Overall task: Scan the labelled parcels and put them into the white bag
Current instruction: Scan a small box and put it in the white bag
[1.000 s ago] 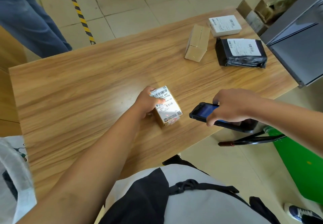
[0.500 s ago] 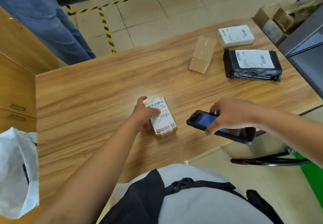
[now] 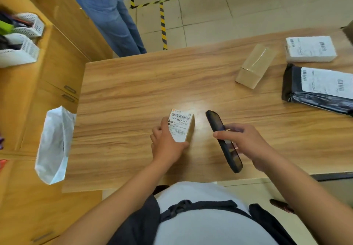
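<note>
My left hand [image 3: 166, 143] grips a small cardboard parcel [image 3: 181, 125] with a white barcode label on top, near the front middle of the wooden table [image 3: 133, 95]. My right hand [image 3: 246, 143] holds a black handheld scanner [image 3: 223, 139], tilted on edge just right of that parcel, a small gap between them. The white bag [image 3: 54, 143] hangs open off the table's left edge. Three more parcels lie at the far right: a plain brown box [image 3: 255, 66], a white labelled box [image 3: 310, 48] and a black labelled mailer [image 3: 319, 89].
A person in blue jeans [image 3: 107, 13] stands beyond the table's far left corner. A wooden cabinet [image 3: 57, 69] with white baskets [image 3: 21, 40] on top runs along the left. Yellow-black floor tape [image 3: 162, 23] lies past the far edge.
The view swung left, bringing the white bag and cabinet into sight. The scanner moved closer to the labelled parcel and turned up on edge. My left hand shifted its hold to the parcel's near end.
</note>
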A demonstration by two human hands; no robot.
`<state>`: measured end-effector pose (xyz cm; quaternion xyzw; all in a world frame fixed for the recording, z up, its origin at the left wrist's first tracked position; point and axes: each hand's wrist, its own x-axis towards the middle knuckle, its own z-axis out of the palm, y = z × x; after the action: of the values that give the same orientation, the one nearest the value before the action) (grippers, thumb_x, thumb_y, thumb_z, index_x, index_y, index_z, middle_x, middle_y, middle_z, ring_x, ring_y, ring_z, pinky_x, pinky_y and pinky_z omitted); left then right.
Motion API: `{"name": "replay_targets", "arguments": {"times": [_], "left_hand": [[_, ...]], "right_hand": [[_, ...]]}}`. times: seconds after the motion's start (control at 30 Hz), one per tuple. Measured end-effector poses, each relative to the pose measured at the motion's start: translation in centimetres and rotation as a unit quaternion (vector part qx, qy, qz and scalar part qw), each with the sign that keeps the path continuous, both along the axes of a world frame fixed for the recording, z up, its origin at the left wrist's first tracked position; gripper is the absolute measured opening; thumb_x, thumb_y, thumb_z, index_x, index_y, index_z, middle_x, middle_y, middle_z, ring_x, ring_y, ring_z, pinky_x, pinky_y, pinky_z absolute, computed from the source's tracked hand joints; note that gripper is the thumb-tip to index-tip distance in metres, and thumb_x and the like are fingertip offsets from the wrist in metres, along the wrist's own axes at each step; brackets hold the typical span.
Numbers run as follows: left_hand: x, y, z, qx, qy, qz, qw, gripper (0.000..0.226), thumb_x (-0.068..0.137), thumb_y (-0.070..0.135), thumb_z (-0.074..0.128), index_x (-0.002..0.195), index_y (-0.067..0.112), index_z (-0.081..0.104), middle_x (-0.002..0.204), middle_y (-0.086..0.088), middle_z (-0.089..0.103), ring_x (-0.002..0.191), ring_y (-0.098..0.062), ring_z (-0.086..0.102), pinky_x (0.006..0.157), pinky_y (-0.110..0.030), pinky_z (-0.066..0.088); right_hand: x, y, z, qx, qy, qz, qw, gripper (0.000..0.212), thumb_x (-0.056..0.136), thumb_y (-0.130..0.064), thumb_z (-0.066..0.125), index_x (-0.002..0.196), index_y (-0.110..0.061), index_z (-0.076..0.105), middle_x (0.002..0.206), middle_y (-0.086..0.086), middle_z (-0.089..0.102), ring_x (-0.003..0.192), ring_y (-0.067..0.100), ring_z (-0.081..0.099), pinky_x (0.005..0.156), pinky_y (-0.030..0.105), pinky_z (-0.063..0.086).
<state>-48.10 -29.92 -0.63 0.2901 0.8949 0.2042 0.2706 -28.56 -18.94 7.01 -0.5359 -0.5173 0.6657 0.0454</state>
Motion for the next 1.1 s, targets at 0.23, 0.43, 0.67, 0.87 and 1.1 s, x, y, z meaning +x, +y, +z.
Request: {"name": "replay_targets", "arguments": {"times": [0.23,0.43,0.67,0.87,1.1], "left_hand": [[-4.6,-4.4,1.2,0.056,0.013,0.057,0.997,0.099,0.062,0.033,0.084,0.144,0.034,0.028,0.135,-0.002,0.04,0.125,-0.024,0.035,0.088,-0.033,0.034],[-12.9,-9.7,2.6,0.11,0.035,0.172,0.978,0.092,0.063,0.03,0.085,0.14,0.034,0.035,0.131,-0.002,0.041,0.122,-0.026,0.042,0.092,-0.04,0.044],[-25.8,-18.8,2.1,0.164,0.046,0.318,0.933,0.088,0.062,0.027,0.084,0.137,0.03,0.038,0.136,-0.006,0.045,0.123,-0.028,0.048,0.097,-0.049,0.049],[-36.4,-26.8,-1.4,0.137,0.054,0.423,0.894,0.083,0.065,0.026,0.084,0.137,0.031,0.042,0.136,-0.011,0.04,0.122,-0.033,0.045,0.089,-0.037,0.042],[-43.7,-32.5,-7.4,0.032,0.025,0.406,0.913,0.084,0.07,0.024,0.082,0.143,0.026,0.04,0.138,-0.017,0.036,0.125,-0.041,0.038,0.097,-0.046,0.04]], "right_hand": [[-4.7,-1.9,-0.5,0.005,0.044,0.054,0.998,0.036,0.053,-0.048,0.087,0.085,-0.033,0.08,0.075,-0.002,0.074,0.059,0.01,0.07,0.052,0.029,0.055],[-10.3,-4.5,-0.2,0.03,0.049,0.096,0.994,0.019,0.068,-0.035,0.09,0.079,-0.045,0.078,0.082,0.0,0.072,0.062,0.014,0.071,0.049,0.027,0.055],[-18.6,-9.1,0.1,0.053,0.017,0.126,0.99,0.047,0.068,-0.034,0.09,0.111,-0.026,0.073,0.104,0.001,0.071,0.063,0.013,0.073,0.042,0.018,0.052],[-25.8,-13.4,0.5,0.067,-0.017,0.142,0.988,0.041,0.062,-0.043,0.09,0.099,-0.037,0.075,0.089,-0.011,0.074,0.066,0.026,0.076,0.062,0.045,0.06],[-32.7,-18.2,0.9,0.079,-0.058,0.137,0.986,0.073,0.041,-0.061,0.085,0.109,-0.037,0.071,0.09,-0.016,0.074,0.069,0.025,0.076,0.069,0.046,0.059]]}}
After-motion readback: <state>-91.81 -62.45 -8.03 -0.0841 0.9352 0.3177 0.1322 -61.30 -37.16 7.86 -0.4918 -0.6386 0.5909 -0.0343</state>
